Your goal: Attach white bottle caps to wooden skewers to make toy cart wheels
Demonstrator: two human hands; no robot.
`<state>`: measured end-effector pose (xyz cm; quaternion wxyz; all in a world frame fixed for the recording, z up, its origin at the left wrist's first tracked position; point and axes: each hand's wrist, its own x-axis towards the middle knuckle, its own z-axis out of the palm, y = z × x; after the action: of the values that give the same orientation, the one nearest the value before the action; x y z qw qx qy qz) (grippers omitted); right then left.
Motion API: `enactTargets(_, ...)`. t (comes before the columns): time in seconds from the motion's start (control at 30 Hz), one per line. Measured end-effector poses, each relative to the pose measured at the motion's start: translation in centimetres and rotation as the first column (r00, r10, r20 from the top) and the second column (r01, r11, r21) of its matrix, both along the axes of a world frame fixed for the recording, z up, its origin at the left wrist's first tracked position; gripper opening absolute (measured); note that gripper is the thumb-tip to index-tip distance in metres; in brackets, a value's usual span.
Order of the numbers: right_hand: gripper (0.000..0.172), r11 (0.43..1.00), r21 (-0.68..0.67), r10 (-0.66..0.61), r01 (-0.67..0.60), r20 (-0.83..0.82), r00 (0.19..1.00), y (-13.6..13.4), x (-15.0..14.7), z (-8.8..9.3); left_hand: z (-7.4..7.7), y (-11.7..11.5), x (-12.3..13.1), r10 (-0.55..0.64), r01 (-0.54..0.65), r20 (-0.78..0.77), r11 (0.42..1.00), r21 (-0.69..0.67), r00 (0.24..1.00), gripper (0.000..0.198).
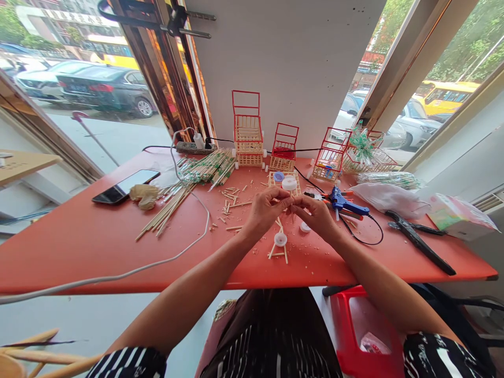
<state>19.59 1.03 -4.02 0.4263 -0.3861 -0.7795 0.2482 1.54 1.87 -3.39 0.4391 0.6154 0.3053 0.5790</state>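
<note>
Grip open or closed, I cannot tell: left hand (265, 208) and right hand (318, 214) meet. Wooden sticks (285, 254) and a glue gun (350, 206) lie nearby, seemingly for easy reach.

From my remote seat I see a red counter (98, 247) scattered with cut stick pieces (240, 204). Bundled sticks (216, 165) and a phone (126, 187) lie on its left half, a blue glue gun (346, 206) on its right.

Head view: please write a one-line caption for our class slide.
Left hand and right hand meet over a red table, before stick-built carts and a blue glue gun.
</note>
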Motion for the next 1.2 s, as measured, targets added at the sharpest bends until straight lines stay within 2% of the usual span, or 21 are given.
enactTargets(0.3, 0.015, 0.999, 0.054, 0.002, -0.006, 0.062, 0.998, -0.2, 0.0, 0.2, 0.1, -0.1, -0.2, -0.029, 0.029, 0.000, 0.999, 0.026, 1.000, 0.018)
enactTargets(0.7, 0.019, 0.999, 0.047, -0.004, 0.002, 0.059, 0.998, -0.1, 0.0, 0.3, 0.0, -0.2, -0.3, -0.061, 0.062, -0.043, 0.997, 0.039, 0.997, 0.018)
enactTargets(1.0, 0.030, 0.997, 0.020, -0.068, 0.068, -0.026, 0.997, -0.2, 0.4, 1.3, 0.2, 0.4, -1.0, 0.058, -0.056, -0.082, 0.998, 0.036, 0.995, 0.024)
enactTargets(1.1, 0.037, 0.996, 0.026, -0.079, 0.080, -0.053, 0.995, -0.2, 0.6, 1.7, 0.6, 0.3, -1.6, 0.065, -0.053, -0.191, 0.996, 0.069, 0.979, 0.025)
enactTargets(1.2, 0.040, 0.996, 0.043, -0.074, 0.077, -0.069, 0.995, 0.0, 0.8, 1.7, 1.4, -0.4, -2.4, -0.012, 0.071, -0.432, 0.990, 0.121, 0.902, 0.020)
